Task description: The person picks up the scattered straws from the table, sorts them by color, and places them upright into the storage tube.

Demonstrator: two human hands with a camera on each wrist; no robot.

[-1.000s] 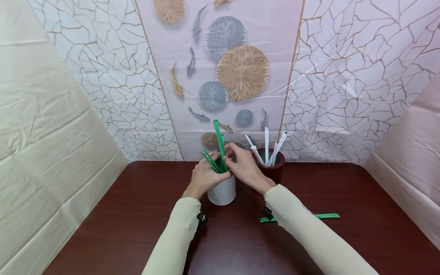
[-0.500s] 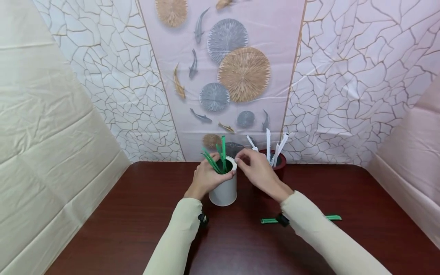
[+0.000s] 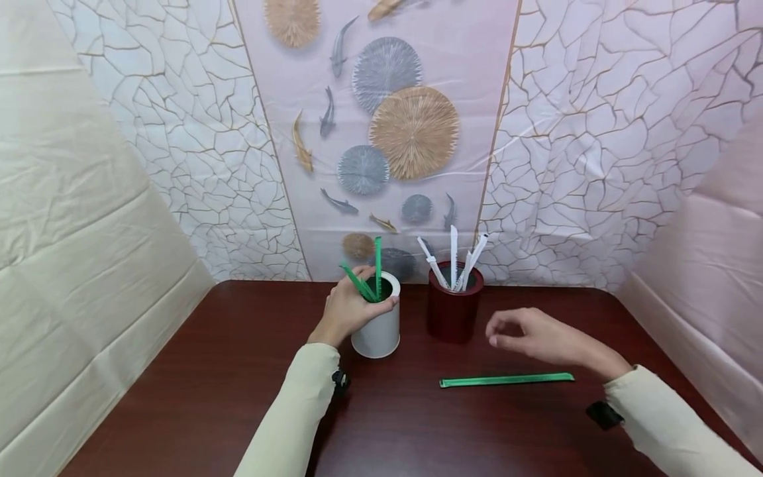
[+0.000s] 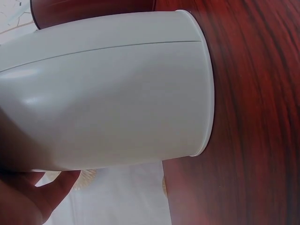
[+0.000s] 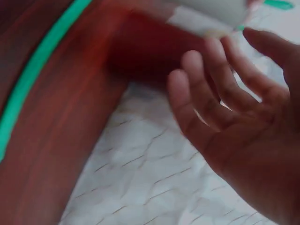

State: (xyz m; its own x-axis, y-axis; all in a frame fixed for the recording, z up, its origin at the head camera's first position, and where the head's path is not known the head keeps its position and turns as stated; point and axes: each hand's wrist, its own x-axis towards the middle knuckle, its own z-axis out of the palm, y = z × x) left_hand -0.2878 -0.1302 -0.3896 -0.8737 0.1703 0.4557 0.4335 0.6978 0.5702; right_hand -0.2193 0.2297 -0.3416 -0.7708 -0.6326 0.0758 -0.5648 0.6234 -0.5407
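Observation:
My left hand [image 3: 347, 310] grips the upper part of a white cylindrical container [image 3: 379, 336], thumb near its rim. Several slim green wrapped straws [image 3: 378, 260] stand tilted inside, their lower ends hidden by the wall. In the left wrist view the container's base [image 4: 204, 93] rests on the table. My right hand [image 3: 539, 336] is held over the table at the right with fingers loosely bent and nothing between them. On the table in front of it lies one more green wrapped straw [image 3: 507, 380], also seen in the right wrist view.
Just right of the white container stands a dark red container [image 3: 452, 317] holding several white wrapped straws [image 3: 454, 252]. A patterned cloth backdrop [image 3: 554, 218] hangs behind the dark wooden table [image 3: 393, 424].
My right hand has let go of a green straw, now lower in the white container, and moved right and towards me. My left hand keeps its grip on the container.

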